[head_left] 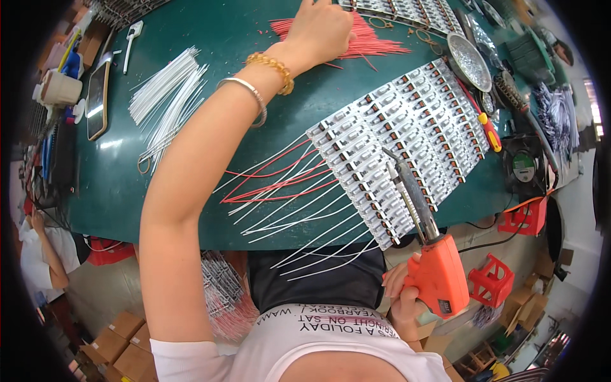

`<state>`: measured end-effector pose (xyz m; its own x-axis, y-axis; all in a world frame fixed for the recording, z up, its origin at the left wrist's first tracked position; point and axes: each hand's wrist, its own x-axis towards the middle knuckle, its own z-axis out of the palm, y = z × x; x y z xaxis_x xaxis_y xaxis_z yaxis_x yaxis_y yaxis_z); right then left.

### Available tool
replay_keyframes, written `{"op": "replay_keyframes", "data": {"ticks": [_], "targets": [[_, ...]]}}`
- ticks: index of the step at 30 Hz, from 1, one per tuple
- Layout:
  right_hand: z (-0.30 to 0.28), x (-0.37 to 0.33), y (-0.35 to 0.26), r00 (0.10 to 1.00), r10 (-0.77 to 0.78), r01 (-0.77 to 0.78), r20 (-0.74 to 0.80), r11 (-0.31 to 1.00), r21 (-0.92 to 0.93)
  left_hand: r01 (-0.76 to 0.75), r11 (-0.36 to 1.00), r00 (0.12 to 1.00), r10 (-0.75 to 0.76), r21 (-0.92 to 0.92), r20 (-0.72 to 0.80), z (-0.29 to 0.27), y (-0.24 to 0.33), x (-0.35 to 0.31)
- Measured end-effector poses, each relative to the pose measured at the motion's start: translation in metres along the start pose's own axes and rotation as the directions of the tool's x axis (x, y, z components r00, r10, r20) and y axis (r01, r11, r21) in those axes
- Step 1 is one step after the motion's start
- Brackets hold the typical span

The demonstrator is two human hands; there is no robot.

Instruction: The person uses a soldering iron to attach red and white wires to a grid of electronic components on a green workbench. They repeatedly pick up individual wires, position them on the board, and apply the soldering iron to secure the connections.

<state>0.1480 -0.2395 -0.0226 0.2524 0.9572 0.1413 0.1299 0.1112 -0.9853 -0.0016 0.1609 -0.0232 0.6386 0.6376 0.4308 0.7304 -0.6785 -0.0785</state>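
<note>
My right hand [405, 294] grips a red soldering gun [440, 274] by its handle. Its dark metal tip rises over a panel of white-and-silver connector-like parts [394, 146] lying at a slant on the green table. Red wires [261, 192] and white wires [305, 219] stick out from the panel's left edge, some past the table edge. At the far side, my left hand [321, 32] is over a pile of loose red wires [375, 41]. Its fingers look bent inward; the fingertips are hidden, so whatever they hold cannot be made out.
Bundles of white wires [168, 95] and a phone [97, 102] lie on the left. A metal dish [470, 62], a yellow-and-red screwdriver [490, 132] and a small fan [525, 164] are at right. Another panel [414, 13] lies at the back. A red stool [491, 280] stands below.
</note>
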Motion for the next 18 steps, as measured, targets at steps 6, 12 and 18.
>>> {"op": "replay_keyframes", "data": {"ticks": [6, 12, 18], "targets": [[-0.002, -0.009, 0.002, 0.999, 0.02, -0.019, -0.043, 0.999, 0.038, 0.026, 0.999, 0.998, -0.024, 0.034, -0.058, -0.002, 0.004, 0.006], [-0.005, -0.01, -0.004, 0.994, 0.071, -0.065, -0.088, 0.995, 0.07, 0.08, 0.817, 0.973, -0.188, -0.571, -0.134, -0.089, 0.036, -0.038], [-0.006, -0.014, -0.008, 0.99, 0.14, -0.136, -0.031, 0.985, 0.106, 0.429, 0.615, 0.895, -0.387, -0.661, 0.221, -0.142, 0.09, -0.158]]}}
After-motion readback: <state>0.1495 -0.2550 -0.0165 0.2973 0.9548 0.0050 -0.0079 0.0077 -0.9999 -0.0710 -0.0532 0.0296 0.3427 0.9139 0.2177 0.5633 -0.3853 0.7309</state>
